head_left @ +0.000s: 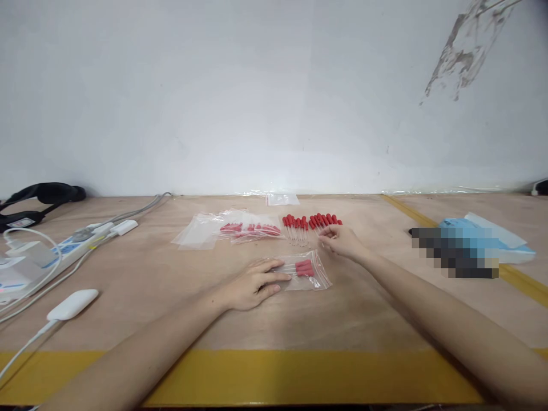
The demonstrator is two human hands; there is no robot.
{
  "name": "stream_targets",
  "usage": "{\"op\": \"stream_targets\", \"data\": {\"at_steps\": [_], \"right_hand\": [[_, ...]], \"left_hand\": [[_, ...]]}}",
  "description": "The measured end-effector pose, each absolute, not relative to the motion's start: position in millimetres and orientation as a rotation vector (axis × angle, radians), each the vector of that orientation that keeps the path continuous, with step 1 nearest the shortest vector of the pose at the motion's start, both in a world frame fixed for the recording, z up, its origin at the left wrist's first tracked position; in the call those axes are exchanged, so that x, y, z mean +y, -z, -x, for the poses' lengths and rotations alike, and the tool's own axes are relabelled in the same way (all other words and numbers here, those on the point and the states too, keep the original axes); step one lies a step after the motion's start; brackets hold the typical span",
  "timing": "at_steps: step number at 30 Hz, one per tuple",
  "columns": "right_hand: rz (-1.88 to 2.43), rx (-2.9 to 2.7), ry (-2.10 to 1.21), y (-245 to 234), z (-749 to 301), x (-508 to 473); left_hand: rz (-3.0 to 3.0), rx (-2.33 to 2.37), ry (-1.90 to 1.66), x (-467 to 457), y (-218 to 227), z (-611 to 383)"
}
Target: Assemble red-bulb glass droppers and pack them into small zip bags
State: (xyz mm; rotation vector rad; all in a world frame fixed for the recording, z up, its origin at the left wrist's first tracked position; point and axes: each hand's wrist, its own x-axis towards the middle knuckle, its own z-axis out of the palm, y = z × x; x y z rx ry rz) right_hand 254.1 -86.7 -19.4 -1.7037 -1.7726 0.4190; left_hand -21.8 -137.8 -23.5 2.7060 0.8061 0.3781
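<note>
My left hand [252, 284] lies flat on the wooden table with fingers stretched out, pressing the left edge of a small clear zip bag [319, 274] that holds a few red-capped droppers [304, 268]. My right hand [341, 240] reaches past it to a row of loose red-capped droppers [310, 224]; its fingers are curled at the row's right end, and whether they grip one is unclear. To the left of the row lies a filled bag of droppers [250, 230].
Empty clear bags [197, 233] lie left of the filled one, another [282, 198] by the wall. A power strip [68, 246], cables and a white adapter [72, 304] occupy the left. A blue cloth [492, 235] lies at right. Yellow tape [299, 377] marks the near edge.
</note>
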Motion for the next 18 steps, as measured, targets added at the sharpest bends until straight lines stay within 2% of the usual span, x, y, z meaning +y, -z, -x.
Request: {"op": "stream_targets", "data": {"at_steps": [6,18], "right_hand": [[1.858,-1.78,-0.187,16,-215,-42],[1.977,-1.779,-0.22,15,-195,-25]], "left_hand": [[-2.727,0.823,-0.342,-139,22,21],[-2.737,0.799,-0.373,-138,23,21]]}}
